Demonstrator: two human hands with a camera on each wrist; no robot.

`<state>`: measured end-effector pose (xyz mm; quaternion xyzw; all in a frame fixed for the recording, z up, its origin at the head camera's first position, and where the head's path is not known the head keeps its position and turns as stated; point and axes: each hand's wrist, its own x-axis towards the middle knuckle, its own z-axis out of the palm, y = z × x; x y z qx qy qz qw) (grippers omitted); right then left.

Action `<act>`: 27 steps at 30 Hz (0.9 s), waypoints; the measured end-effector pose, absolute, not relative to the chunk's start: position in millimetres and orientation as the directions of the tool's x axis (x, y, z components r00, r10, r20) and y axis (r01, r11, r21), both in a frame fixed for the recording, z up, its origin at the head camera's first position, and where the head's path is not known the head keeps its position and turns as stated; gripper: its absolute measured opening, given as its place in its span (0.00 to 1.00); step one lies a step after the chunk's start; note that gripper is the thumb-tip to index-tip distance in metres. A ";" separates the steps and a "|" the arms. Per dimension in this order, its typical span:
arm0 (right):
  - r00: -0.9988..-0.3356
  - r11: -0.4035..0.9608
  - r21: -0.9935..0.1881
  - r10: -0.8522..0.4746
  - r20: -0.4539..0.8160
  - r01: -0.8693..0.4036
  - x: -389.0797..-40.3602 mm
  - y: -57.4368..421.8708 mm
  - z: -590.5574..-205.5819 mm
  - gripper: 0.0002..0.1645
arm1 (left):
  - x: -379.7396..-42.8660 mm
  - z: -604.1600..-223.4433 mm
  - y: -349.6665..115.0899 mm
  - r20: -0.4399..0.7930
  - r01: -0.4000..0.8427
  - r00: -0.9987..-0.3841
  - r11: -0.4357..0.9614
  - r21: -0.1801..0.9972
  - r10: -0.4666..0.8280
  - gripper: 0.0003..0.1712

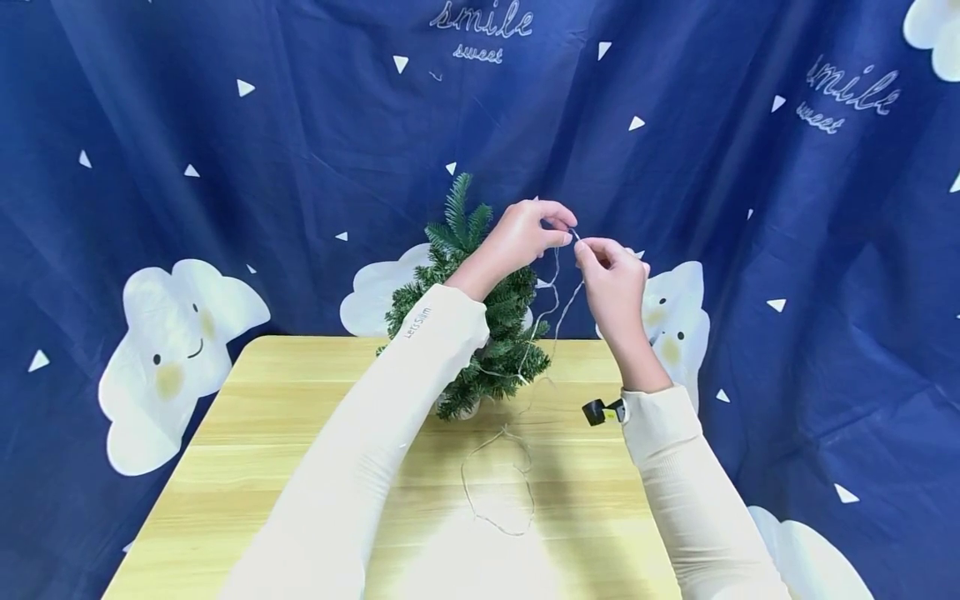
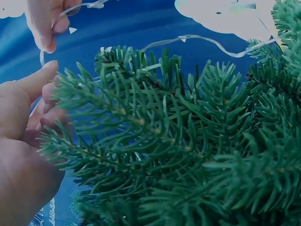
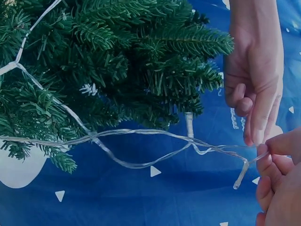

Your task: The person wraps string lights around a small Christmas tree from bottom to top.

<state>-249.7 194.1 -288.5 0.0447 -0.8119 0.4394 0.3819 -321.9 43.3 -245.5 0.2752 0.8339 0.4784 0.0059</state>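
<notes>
A small artificial Christmas tree (image 1: 517,304) stands on the table, partly hidden by the left arm. A clear-wired string of lights (image 3: 127,131) hangs along its right side, with small bulbs (image 3: 241,175) on it. To the right of the treetop, the left hand (image 1: 528,229) pinches the wire between thumb and fingers. Just beside it, the right hand (image 1: 615,279) also pinches the wire, and a short stretch spans the two sets of fingertips. In the left wrist view, branches (image 2: 141,122) hide part of the left fingers.
A loop of the same wire (image 1: 498,527) lies on the wooden table (image 1: 300,417) in front of the tree. Behind hangs a blue curtain (image 1: 315,125) with white triangles and clouds. A black wrist camera (image 1: 594,412) sticks out from the right cuff.
</notes>
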 end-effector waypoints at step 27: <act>-0.919 0.354 -0.896 0.186 0.347 -0.267 -240.2 198.8 -318.1 0.15 | -336.8 -250.6 36.6 0.313 0.434 -0.890 0.408 0.803 0.331 0.07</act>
